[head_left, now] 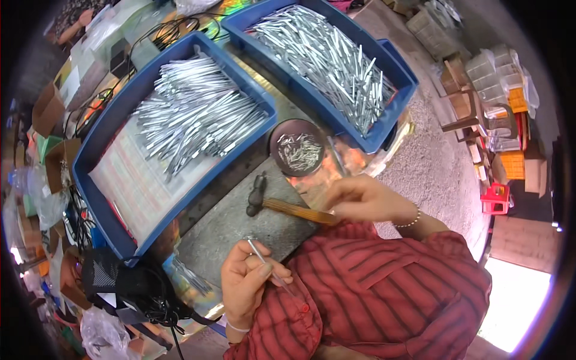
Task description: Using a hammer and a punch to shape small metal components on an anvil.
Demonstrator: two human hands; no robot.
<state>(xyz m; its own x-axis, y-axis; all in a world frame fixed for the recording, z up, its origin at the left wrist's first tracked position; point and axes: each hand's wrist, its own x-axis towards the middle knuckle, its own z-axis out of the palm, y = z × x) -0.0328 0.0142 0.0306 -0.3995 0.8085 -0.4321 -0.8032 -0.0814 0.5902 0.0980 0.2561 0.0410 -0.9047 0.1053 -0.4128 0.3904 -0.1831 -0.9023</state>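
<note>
My left hand (245, 281) is closed around a thin silvery metal rod (264, 260), which slants up past the fingers over the near edge of a grey metal slab (210, 240). On that slab lies a hammer (291, 208), its dark head to the left and its wooden handle pointing right. My right hand (366, 201) is beside the handle's end, slightly blurred. Its fingers are curled together, with a tiny pale bit at the tips that I cannot make out. Beyond the slab stands a round brown bowl (277, 150) holding many small metal pins (300, 151).
Two blue trays (180, 210) (384, 139) with heaps of metal rods stand beyond the slab. Several rods (191, 277) lie at its left edge, near a black bag (123, 282). Cables, cartons and plastic bags crowd the left; a brown chair (483, 117) and red stool (495, 199) stand right.
</note>
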